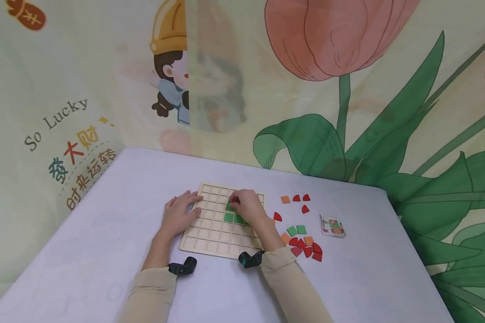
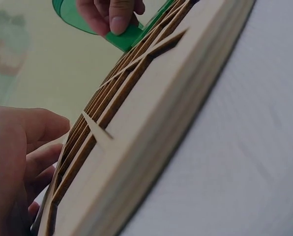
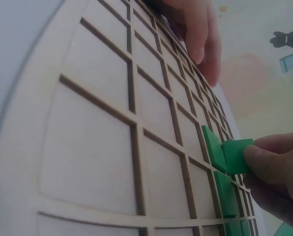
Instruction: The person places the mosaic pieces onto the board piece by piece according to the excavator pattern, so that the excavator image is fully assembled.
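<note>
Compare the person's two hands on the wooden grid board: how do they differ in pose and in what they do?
The right hand pinches a green square tile over the wooden grid board; the left hand holds nothing. The right hand's fingers are curled; the left hand's lie flat on the board's left edge. Both touch the board.

The head camera looks forward and down from above at the wooden grid board (image 1: 222, 222) on the table (image 1: 105, 233), well back. The left wrist camera skims the board's edge (image 2: 151, 142) from very close. The right wrist camera looks low across its cells (image 3: 112, 137). All three views share the board.
</note>
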Motion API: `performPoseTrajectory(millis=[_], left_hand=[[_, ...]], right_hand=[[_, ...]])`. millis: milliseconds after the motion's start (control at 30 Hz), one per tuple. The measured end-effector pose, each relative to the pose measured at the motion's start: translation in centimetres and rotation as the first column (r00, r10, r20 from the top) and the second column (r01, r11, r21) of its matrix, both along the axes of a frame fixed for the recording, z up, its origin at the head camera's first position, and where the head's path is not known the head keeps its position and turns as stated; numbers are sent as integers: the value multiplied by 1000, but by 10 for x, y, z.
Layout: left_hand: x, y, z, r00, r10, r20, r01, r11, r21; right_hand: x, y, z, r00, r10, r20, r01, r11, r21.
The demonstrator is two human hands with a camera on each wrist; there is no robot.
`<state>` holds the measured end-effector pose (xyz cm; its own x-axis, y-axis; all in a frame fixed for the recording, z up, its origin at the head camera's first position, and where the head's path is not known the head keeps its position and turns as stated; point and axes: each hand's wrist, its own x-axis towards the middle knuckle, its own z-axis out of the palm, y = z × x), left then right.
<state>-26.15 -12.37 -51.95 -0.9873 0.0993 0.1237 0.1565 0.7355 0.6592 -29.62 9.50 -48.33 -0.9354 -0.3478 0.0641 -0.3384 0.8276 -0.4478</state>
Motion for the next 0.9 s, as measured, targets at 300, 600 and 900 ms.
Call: performPoseTrajectory(millis=[300,600,900], left_hand=[[0,1,0,1000,9,11,-9,1000,-12],[-3,1,-4,1000,12,3,-12,1000,-14],[-2,1,-4,1000,12,6,-12,1000,-10]], right_hand=[[2,-2,-9,1000,-24,-18,24,1000,15],[3,-5,-12,997,-32,-70,35,999,34],[9,-7,-12,996,-31,-85,33,999,21]])
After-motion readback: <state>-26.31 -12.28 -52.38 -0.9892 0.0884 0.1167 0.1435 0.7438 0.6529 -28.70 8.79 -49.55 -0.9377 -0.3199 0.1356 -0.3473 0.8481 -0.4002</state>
